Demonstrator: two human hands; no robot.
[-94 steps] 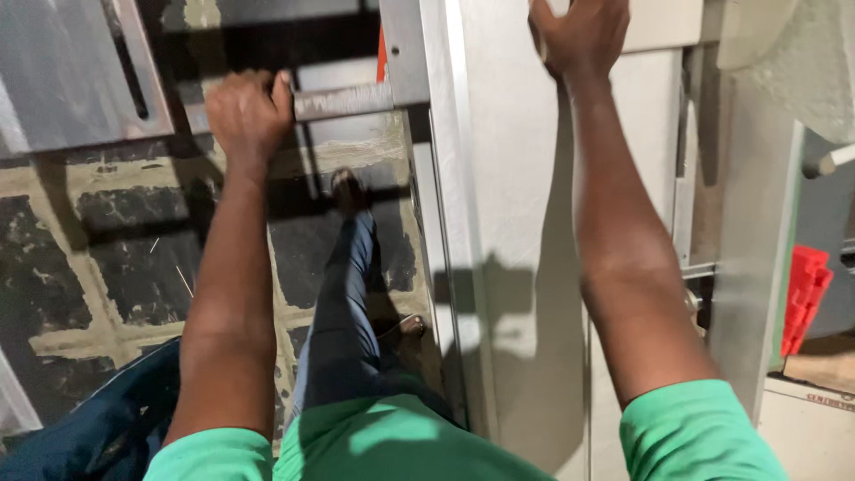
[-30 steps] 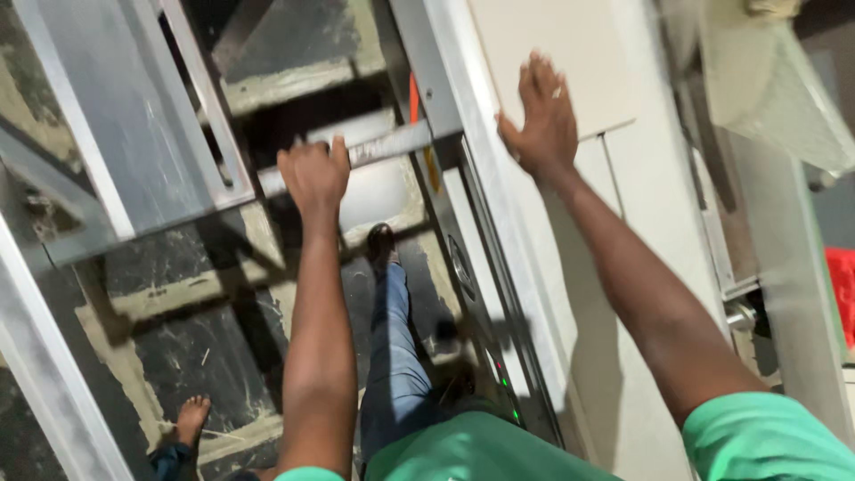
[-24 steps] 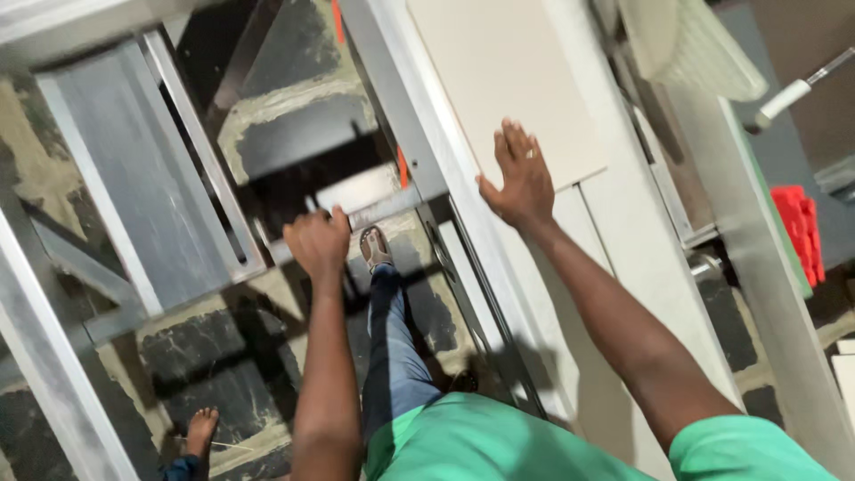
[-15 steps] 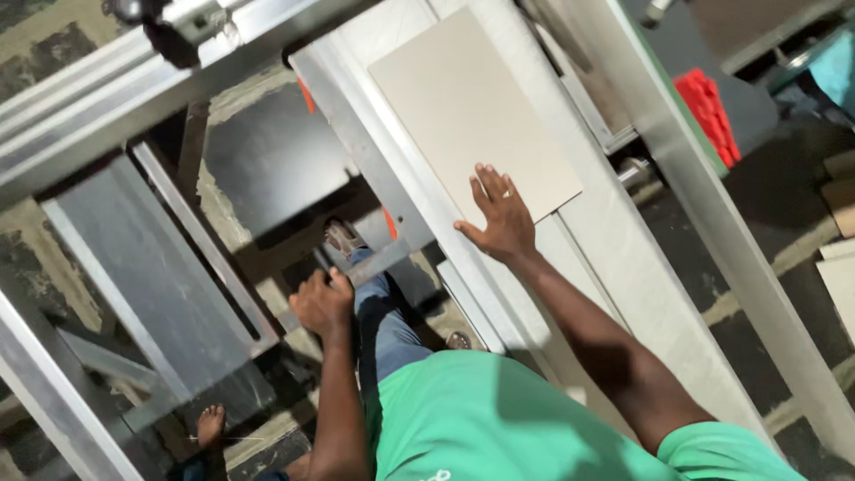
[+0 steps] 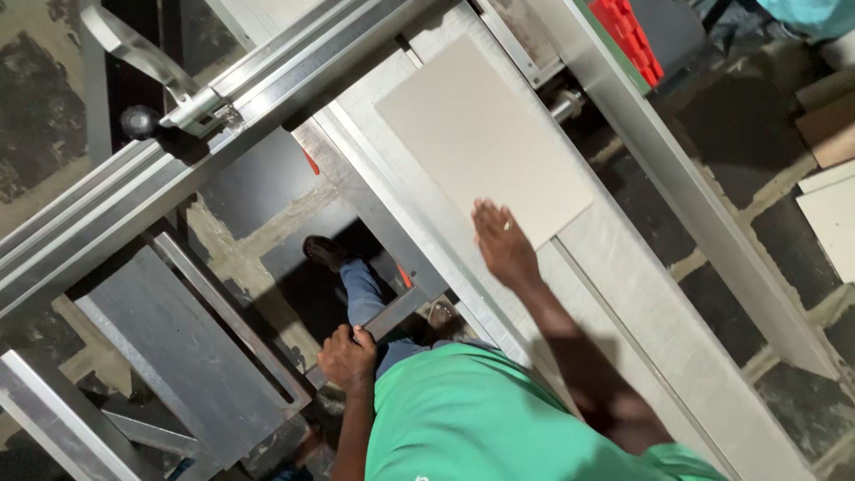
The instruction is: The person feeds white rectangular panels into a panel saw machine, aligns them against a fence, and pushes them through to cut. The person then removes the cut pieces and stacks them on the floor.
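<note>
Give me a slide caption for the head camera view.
Right hand flat on pale board; left hand grips a metal bar.

A dark stone floor (image 5: 784, 232) with pale mortar seams is spreading out to the right of the hand, and more of it is showing at the upper left (image 5: 36, 116), worn and patchy. A red crate (image 5: 628, 36) is sitting up above the hand, near the top edge. Pale boards (image 5: 833, 209) are lying on the floor far to the right. Light is falling bright across the middle, leaving shadow lower down.
</note>
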